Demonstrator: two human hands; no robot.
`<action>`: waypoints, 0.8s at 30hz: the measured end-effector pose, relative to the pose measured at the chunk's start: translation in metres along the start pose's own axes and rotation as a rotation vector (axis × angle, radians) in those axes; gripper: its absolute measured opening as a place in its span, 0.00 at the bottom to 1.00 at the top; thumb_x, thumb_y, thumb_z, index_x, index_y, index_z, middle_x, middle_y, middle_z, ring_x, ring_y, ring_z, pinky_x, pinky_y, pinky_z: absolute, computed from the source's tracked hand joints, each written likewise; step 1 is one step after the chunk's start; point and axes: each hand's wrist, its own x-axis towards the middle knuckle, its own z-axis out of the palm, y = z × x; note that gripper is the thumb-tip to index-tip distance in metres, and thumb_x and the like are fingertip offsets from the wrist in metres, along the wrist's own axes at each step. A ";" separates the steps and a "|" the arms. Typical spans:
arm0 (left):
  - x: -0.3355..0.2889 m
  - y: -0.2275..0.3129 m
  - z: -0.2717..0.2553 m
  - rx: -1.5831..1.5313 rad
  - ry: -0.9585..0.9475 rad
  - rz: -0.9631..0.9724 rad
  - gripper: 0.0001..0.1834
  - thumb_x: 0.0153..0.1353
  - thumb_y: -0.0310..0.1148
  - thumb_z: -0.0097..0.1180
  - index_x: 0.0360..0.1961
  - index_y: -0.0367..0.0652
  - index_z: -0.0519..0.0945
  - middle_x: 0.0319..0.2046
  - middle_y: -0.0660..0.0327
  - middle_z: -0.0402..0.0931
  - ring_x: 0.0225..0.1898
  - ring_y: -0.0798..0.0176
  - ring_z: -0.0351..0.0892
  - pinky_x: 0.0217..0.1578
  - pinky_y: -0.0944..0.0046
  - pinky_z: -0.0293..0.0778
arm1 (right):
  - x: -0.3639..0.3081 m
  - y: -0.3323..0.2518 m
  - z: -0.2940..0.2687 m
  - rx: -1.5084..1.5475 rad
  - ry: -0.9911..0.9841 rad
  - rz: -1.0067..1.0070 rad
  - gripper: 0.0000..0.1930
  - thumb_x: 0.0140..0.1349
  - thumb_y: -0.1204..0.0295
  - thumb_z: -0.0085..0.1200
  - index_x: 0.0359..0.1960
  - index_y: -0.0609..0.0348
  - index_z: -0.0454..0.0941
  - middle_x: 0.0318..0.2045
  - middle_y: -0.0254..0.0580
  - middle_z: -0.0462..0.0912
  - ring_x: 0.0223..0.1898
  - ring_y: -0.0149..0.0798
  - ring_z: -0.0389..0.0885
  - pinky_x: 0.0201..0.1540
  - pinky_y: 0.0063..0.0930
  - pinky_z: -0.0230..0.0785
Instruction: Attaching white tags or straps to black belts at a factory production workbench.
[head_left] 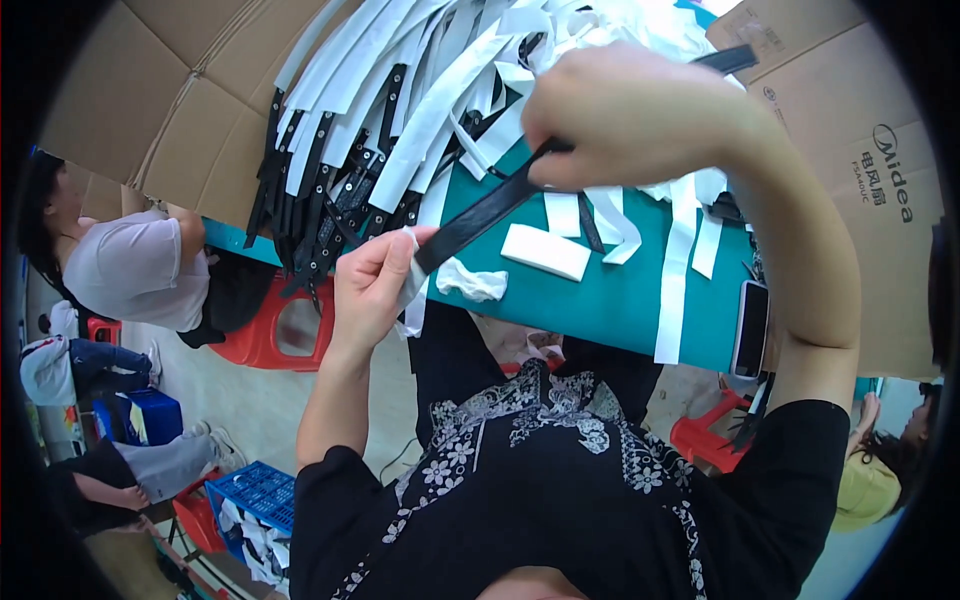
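A shiny black belt (482,214) is stretched slantwise above the green table (590,300). Its lower left end is pinched by my left hand (368,290), with a bit of white cloth (411,284) between the fingers. My right hand (625,118) is closed around the belt farther up, and a black end shows beyond the wrist. Just right of my left hand lies a crumpled white cloth (471,281). Beside that rests a white block (545,252), perhaps foam.
Black straps with metal eyelets (322,165) and white wrappings are heaped at the back left. White strips (676,275) and a phone (750,328) lie at the right. Cardboard boxes (845,200) flank the table. A person (130,260) sits at the left near a red stool (290,325).
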 end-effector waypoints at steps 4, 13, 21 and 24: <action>-0.006 -0.004 0.000 0.046 -0.012 -0.041 0.16 0.64 0.38 0.47 0.42 0.35 0.79 0.29 0.66 0.78 0.29 0.78 0.70 0.30 0.77 0.66 | -0.007 0.004 -0.008 -0.095 0.189 -0.053 0.11 0.48 0.65 0.54 0.20 0.62 0.77 0.15 0.43 0.74 0.21 0.42 0.75 0.27 0.32 0.68; -0.007 -0.022 0.004 -0.034 0.013 0.047 0.14 0.60 0.33 0.54 0.42 0.33 0.77 0.35 0.58 0.79 0.37 0.72 0.75 0.38 0.74 0.70 | 0.003 -0.016 0.010 -0.037 0.072 -0.198 0.12 0.50 0.64 0.55 0.20 0.61 0.78 0.15 0.42 0.75 0.22 0.44 0.77 0.27 0.32 0.68; -0.010 -0.032 -0.017 -0.167 -0.014 -0.142 0.04 0.53 0.25 0.60 0.29 0.36 0.80 0.30 0.60 0.80 0.29 0.74 0.75 0.33 0.74 0.71 | 0.009 -0.017 0.015 0.020 0.120 -0.171 0.08 0.49 0.64 0.59 0.26 0.53 0.80 0.16 0.37 0.76 0.23 0.40 0.77 0.27 0.32 0.66; -0.007 -0.009 -0.005 -0.196 0.002 -0.105 0.04 0.53 0.25 0.59 0.30 0.36 0.80 0.29 0.60 0.79 0.29 0.74 0.76 0.33 0.74 0.72 | 0.017 -0.027 0.030 0.010 0.094 -0.153 0.09 0.49 0.64 0.58 0.25 0.55 0.79 0.17 0.40 0.76 0.25 0.43 0.78 0.29 0.34 0.67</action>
